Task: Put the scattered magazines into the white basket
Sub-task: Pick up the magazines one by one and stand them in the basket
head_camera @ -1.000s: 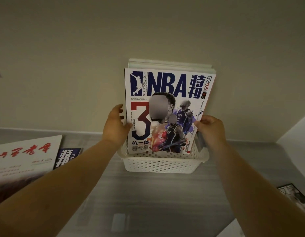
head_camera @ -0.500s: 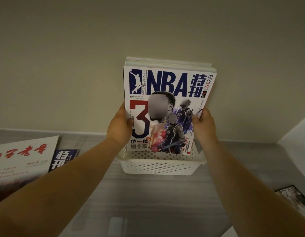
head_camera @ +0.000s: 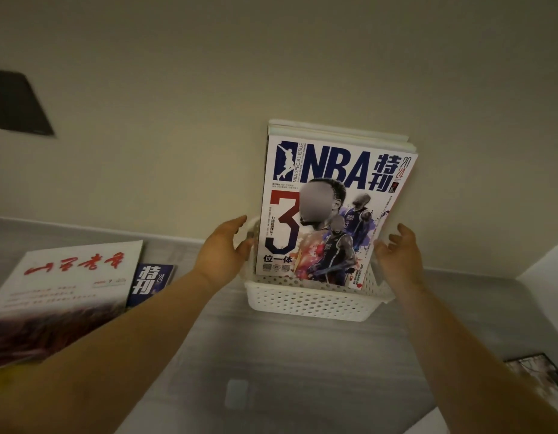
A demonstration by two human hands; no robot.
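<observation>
A glossy NBA magazine with a blue title (head_camera: 327, 211) is stood upright in the white perforated plastic basket (head_camera: 302, 303), leaned against paler magazines (head_camera: 340, 134) behind it; the left hand (head_camera: 223, 247) is held just left of the basket, fingers loosely spread, nothing gripped; the right hand (head_camera: 396, 255) is likewise spread just right of it; a white red-lettered magazine (head_camera: 68, 277) and a blue magazine (head_camera: 151, 281) are seen lying well left of the basket.
</observation>
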